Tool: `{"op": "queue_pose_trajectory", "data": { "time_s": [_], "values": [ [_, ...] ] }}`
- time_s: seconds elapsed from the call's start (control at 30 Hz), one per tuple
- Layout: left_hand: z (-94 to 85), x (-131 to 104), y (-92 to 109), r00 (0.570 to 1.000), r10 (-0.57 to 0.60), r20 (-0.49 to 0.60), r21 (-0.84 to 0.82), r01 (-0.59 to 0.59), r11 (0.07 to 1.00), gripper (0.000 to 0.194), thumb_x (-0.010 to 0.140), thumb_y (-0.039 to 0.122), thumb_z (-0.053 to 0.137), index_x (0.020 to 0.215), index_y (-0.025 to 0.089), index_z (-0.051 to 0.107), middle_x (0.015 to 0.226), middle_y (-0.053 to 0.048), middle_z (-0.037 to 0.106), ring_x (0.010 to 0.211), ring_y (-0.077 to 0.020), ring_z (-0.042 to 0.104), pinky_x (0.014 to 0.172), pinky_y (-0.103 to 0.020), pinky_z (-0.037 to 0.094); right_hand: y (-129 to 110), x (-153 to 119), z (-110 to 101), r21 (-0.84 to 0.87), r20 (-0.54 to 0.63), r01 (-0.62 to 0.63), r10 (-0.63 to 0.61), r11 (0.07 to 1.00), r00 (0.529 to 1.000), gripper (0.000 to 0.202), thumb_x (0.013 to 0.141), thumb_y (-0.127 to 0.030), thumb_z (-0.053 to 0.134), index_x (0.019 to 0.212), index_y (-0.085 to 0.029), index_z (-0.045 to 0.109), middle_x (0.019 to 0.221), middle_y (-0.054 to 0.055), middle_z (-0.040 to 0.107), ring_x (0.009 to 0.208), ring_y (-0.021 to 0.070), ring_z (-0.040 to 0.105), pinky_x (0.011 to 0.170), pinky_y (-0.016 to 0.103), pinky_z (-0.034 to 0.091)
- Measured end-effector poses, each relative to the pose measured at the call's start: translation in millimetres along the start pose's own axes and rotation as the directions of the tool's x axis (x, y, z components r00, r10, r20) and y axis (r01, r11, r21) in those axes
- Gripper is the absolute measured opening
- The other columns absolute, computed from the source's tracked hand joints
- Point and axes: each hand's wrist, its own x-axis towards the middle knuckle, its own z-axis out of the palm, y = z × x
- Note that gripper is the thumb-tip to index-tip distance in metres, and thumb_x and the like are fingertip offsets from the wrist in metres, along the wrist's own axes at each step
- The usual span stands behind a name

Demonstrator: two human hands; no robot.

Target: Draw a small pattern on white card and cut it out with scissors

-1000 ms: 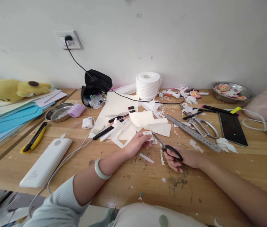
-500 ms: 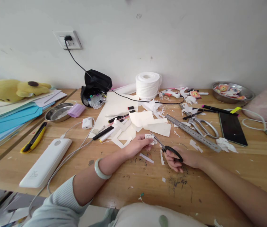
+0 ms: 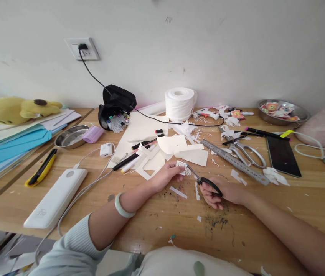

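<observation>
Between the thumb and fingers of my left hand (image 3: 167, 177) is a small piece of white paper (image 3: 184, 168) with a black line drawing on it. My right hand (image 3: 212, 194) grips black-handled scissors (image 3: 208, 184), fingers through the loops. The scissors' metal blades point up and left, their tips at the right edge of the paper. Whether the blades are parted is too small to tell. Just below my hands, narrow paper strips (image 3: 178, 192) lie on the wooden table (image 3: 150, 224).
Beyond my hands lie paper sheets (image 3: 171, 145), markers and a steel ruler (image 3: 234, 161). Larger silver scissors (image 3: 250, 155) and a phone (image 3: 283, 156) are to the right. A power bank (image 3: 55, 197) and a yellow cutter (image 3: 40, 168) lie left. A tissue roll (image 3: 180, 103) stands by the wall.
The drawn paper has turned slightly and tilted in my left hand, its left edge now lower. My right hand and the scissors have barely moved.
</observation>
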Motion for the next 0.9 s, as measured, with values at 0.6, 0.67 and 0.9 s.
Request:
{"op": "queue_pose_trajectory", "data": {
  "time_s": [0.6,0.67,0.9],
  "values": [
    [2.2,0.3,-1.7,0.989,0.107,-0.099,0.011,-0.106,0.994,0.035,0.069,0.048,0.062,0.064,0.014,0.053,0.055,0.003,0.050,0.050,-0.0075,0.039,0.053,-0.023,0.029,-3.8,1.5,4.7,-0.023,-0.078,-0.042,0.040,0.999,0.996,0.037,0.077,-0.050,0.046,0.060,-0.021,0.031,0.040,-0.009,0.032,0.037,0.0075,0.044,0.034,0.016,0.038],
    [2.8,0.0,-1.8,0.989,0.106,-0.103,0.012,-0.105,0.994,0.038,0.067,0.050,0.064,0.063,0.014,0.053,0.056,0.003,0.050,0.051,-0.0076,0.039,0.053,-0.023,0.029,-6.2,0.8,6.3,-0.034,-0.088,-0.036,0.033,0.999,0.996,0.040,0.077,-0.054,0.045,0.059,-0.021,0.031,0.039,-0.009,0.032,0.039,0.0084,0.046,0.034,0.017,0.039],
    [4.4,-0.3,-1.2,0.988,0.128,-0.083,0.081,-0.121,0.989,0.042,0.069,0.054,0.062,0.060,0.013,0.054,0.055,0.002,0.051,0.051,-0.0075,0.038,0.052,-0.022,0.029,-15.1,-2.8,10.4,-0.043,-0.091,-0.037,0.033,0.998,0.995,0.051,0.075,-0.067,0.044,0.058,-0.020,0.032,0.039,-0.009,0.029,0.041,0.0095,0.047,0.038,0.018,0.039]
  ]
}}
